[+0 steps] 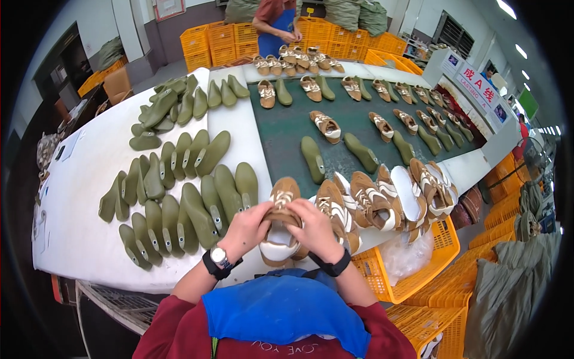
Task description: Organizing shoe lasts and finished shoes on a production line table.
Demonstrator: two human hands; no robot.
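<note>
A brown sneaker with white stripes and pale laces (283, 186) is between my hands at the table's near edge, toe pointing away. My left hand (246, 228) grips the left side of its opening, and my right hand (314, 230) grips the right side, thumbs close together by the tongue. The white lining and heel show below my fingers. Just right of my right hand stands a row of similar brown and white sneakers (365, 200). Left of my left hand, green shoe lasts (197, 215) stand in rows, with more heaped farther back.
The lasts are on a white table (78, 209). A dark green conveyor belt (287, 143) carries sneakers and lasts. At my lower right is a yellow crate (373, 278) holding a clear plastic bag (409, 257). Across the table stands a co-worker in a blue apron (276, 27).
</note>
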